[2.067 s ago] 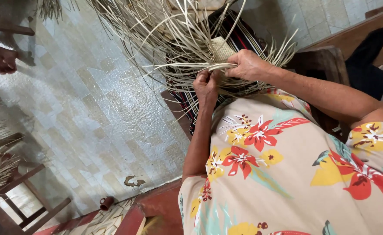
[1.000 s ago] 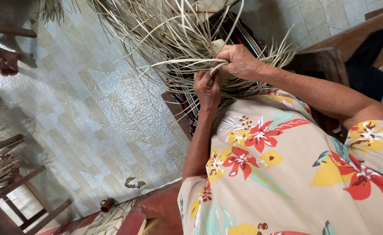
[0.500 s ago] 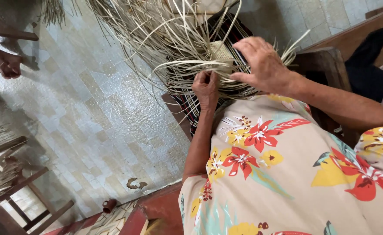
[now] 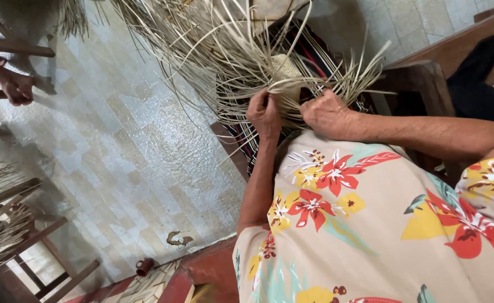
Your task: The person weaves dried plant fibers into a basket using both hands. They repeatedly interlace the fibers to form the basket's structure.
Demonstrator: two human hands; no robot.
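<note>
The left hand point(image 4: 264, 114) is curled tight, pinching pale straw strands point(image 4: 224, 62) at the near edge of the woven piece point(image 4: 285, 72), which sits just beyond the knuckles over a dark striped cloth point(image 4: 320, 53). The right hand point(image 4: 328, 114) lies just to the right of it, fingers folded down onto the same strands, so the woven piece rests between and slightly beyond both hands, with loose ends fanning far and left over the tiled floor point(image 4: 118, 140). Far left, another person's hand point(image 4: 17, 87) holds a wooden chair rail point(image 4: 17, 49).
</note>
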